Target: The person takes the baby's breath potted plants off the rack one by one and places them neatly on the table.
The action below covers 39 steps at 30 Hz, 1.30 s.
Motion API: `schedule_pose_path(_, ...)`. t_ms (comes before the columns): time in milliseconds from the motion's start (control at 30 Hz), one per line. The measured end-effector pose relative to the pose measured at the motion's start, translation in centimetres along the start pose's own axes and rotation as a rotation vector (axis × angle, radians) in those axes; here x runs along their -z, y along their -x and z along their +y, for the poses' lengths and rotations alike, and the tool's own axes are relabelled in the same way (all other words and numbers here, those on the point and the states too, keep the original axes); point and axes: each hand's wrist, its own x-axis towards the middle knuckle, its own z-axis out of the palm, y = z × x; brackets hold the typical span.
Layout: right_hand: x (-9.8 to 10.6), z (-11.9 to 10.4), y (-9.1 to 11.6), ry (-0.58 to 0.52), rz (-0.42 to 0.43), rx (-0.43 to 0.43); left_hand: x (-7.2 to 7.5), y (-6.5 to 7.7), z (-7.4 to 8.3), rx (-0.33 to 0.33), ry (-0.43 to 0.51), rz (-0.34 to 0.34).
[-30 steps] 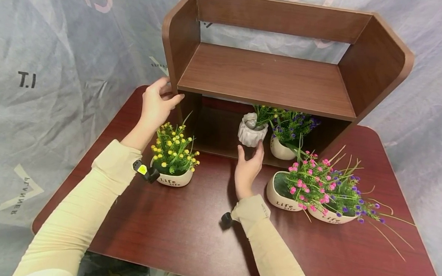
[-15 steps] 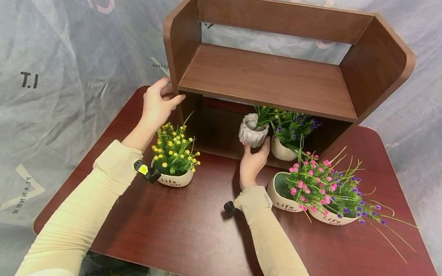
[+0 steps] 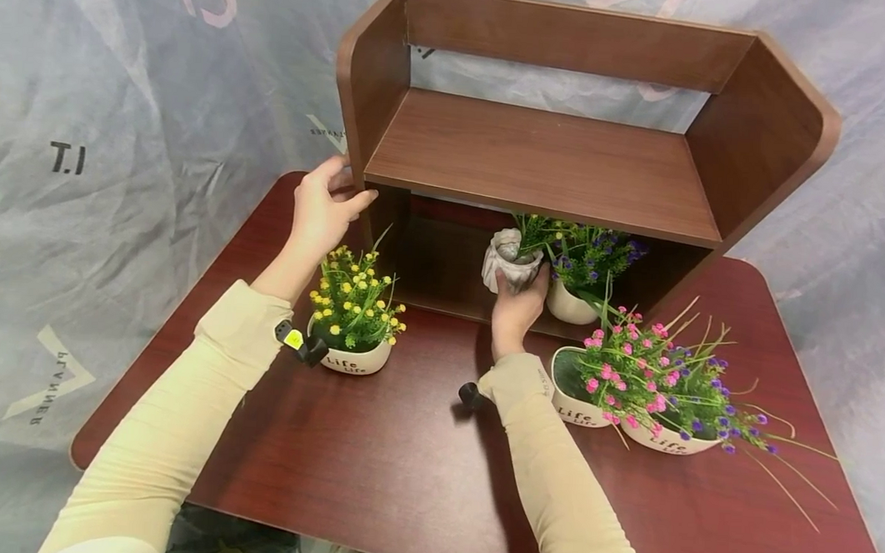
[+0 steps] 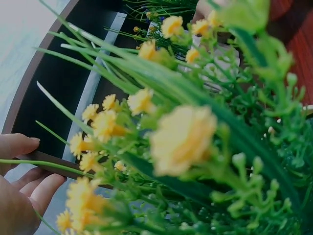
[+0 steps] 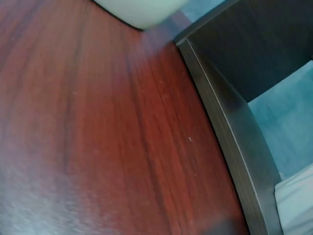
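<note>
In the head view my left hand (image 3: 322,212) grips the left side panel of the brown wooden shelf (image 3: 539,160), thumb in front and fingers behind. The left wrist view shows that hand (image 4: 22,198) at the panel's edge, behind blurred yellow flowers. My right hand (image 3: 519,314) holds a whitish fluted flowerpot (image 3: 497,263) with a green plant, thumb on its front and fingers at its right side. This pot is in the lower compartment, beside a cream pot (image 3: 570,307) of purple flowers. The right wrist view catches only the whitish pot's edge (image 5: 297,198).
On the red-brown table (image 3: 372,465), a cream planter of yellow flowers (image 3: 351,359) stands before the shelf's left end. Two more planters, one with pink flowers (image 3: 574,410) and one with purple flowers (image 3: 667,441), stand at the right front. Grey printed cloth (image 3: 158,111) hangs behind.
My right hand has moved forward and a little right, from just below the whitish flowerpot to gripping it. The left hand keeps its grip on the shelf panel. The head view has shifted slightly.
</note>
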Motion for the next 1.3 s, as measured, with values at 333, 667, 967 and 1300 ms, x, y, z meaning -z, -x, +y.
schedule_pose_path(333, 0.4, -0.6, -1.6, 0.013, -0.109, -0.002, -0.2, -0.1, 0.1, -0.007, -0.017, -0.003)
schedule_pose_path(667, 0.5, -0.5, -2.3, 0.075, -0.105, -0.001, -0.2, 0.0, 0.2, -0.01, -0.017, -0.006)
schedule_pose_path(967, 0.4, -0.6, -2.4, 0.132, -0.085, 0.025, -0.1, 0.0, 0.0, -0.01, -0.013, -0.004)
schedule_pose_path(1300, 0.4, -0.8, -1.9, 0.154, -0.086, 0.0, -0.2, 0.0, -0.1, -0.007, -0.014, 0.003)
